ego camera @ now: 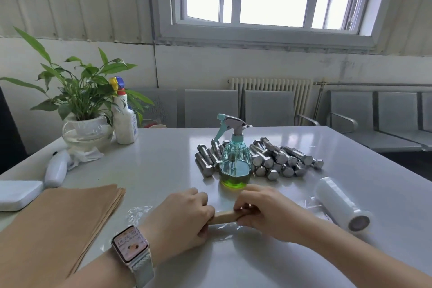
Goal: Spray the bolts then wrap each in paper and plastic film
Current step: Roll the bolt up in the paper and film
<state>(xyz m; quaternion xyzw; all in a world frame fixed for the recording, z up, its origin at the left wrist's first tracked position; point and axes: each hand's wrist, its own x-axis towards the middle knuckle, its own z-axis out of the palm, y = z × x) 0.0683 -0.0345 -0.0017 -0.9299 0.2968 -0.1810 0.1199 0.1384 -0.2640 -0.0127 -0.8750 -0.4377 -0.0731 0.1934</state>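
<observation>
Waiting-room-like office; row of metal bench seats, radiator, white table

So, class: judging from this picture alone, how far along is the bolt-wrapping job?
Done: one bolt is already rolled in brown paper. In hand: the left hand and right hand grip that roll over a sheet of plastic film, so the film wrap is under way. Left: the pile of bare bolts behind the spray bottle, with a stack of paper sheets and the film roll ready.
</observation>
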